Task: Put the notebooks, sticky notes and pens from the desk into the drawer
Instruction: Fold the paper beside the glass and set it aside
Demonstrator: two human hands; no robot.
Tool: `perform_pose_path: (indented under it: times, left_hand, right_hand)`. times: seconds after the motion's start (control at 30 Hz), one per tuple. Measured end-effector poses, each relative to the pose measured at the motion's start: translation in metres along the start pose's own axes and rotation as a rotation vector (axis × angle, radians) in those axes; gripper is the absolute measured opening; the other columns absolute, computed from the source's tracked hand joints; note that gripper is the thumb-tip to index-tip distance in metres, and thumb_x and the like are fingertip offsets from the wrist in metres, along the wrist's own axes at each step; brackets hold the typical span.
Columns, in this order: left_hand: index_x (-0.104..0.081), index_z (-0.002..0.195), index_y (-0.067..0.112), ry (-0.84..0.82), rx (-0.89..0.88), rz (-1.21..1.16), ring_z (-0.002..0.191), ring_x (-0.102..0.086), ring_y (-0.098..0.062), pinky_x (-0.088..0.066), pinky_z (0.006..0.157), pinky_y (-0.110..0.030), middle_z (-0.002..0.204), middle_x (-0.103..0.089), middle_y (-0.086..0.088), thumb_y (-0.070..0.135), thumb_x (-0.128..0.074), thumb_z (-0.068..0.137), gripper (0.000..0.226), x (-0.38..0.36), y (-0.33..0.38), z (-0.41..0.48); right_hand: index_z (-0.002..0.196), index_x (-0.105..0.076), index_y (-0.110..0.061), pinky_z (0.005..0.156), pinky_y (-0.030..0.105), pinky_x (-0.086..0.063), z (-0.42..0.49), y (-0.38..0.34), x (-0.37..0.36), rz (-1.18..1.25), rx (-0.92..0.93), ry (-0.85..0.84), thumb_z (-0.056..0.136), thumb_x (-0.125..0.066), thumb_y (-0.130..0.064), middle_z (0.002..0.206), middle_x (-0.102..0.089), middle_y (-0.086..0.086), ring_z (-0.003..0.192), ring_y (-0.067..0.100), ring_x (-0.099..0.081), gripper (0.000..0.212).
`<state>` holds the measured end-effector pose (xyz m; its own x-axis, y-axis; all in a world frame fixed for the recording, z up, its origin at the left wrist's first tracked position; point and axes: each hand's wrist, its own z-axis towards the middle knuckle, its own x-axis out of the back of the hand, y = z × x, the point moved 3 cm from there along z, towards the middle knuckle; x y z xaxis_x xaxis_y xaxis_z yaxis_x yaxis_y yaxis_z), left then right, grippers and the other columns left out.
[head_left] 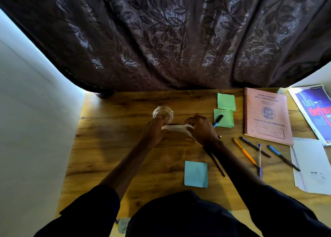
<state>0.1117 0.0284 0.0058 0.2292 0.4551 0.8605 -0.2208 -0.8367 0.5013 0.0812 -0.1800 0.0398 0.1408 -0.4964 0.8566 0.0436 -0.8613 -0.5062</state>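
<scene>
Left hand [153, 130] and right hand [202, 129] are each pinching one end of a white sheet [176, 128]; we are probably keeping it flat above the surface [107, 147].

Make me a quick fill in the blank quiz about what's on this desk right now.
1. The left hand and right hand hold a sheet coloured ____.
2. The nearest sticky note is ____.
3. The black-capped pen overlaps a note coloured ____.
4. The glass bowl sits just beyond the ____ hand.
Missing words: white; blue; green; left.
</scene>
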Motion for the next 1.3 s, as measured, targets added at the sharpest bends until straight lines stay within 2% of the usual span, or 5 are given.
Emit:
perform_pose_path:
  times: [0.13,0.63,0.87,1.1,1.3]
  left_hand:
    - [-0.069,0.114,0.017,-0.037,0.105,-0.134,0.089,-0.067,-0.01,-0.05,0.068,-0.021,0.104,-0.074,0.001,0.025,-0.074,0.088,0.028,-0.01,-0.014,-0.001]
    - [-0.063,0.112,0.012,0.009,0.273,-0.282,0.093,-0.068,-0.014,-0.056,0.077,-0.028,0.104,-0.071,-0.001,0.019,-0.078,0.086,0.031,-0.021,-0.021,-0.007]
    - [-0.064,0.105,0.01,0.073,0.315,-0.244,0.092,-0.065,-0.016,-0.047,0.069,-0.019,0.1,-0.067,-0.001,0.012,-0.074,0.085,0.023,-0.022,-0.022,-0.023]
    - [-0.053,0.125,0.013,0.061,0.427,-0.351,0.112,-0.058,-0.017,-0.054,0.092,-0.037,0.117,-0.058,0.002,0.018,-0.069,0.09,0.039,-0.015,-0.014,-0.061]
    - [-0.052,0.117,0.019,0.242,0.354,-0.655,0.1,-0.064,-0.007,-0.06,0.081,-0.024,0.109,-0.063,0.01,0.011,-0.08,0.08,0.047,0.012,0.01,-0.097]
  right_hand:
    - [0.103,-0.073,-0.018,0.061,0.018,-0.043,-0.006,-0.007,-0.003,0.034,-0.049,0.01,0.091,-0.071,-0.023,0.1,-0.072,-0.002,0.08,0.008,-0.062,0.013]
    - [0.109,-0.07,-0.01,0.071,0.029,-0.059,-0.008,-0.007,0.002,0.1,0.057,-0.012,0.09,-0.073,-0.017,0.102,-0.074,0.005,0.086,0.016,-0.071,0.02]
    - [0.146,-0.047,-0.012,0.109,0.044,-0.04,-0.012,-0.01,-0.004,-0.071,-0.07,-0.207,0.075,-0.085,-0.042,0.146,-0.051,0.012,0.135,0.031,-0.045,0.086]
    - [0.115,-0.065,-0.016,0.08,0.037,-0.055,-0.011,-0.034,-0.018,-0.091,-0.109,-0.171,0.071,-0.079,-0.056,0.113,-0.07,0.007,0.1,0.026,-0.067,0.061]
    - [0.118,-0.063,-0.011,0.065,0.021,-0.038,-0.007,-0.09,-0.013,0.044,-0.095,-0.01,0.072,-0.084,-0.052,0.107,-0.07,0.004,0.089,0.015,-0.061,0.065]
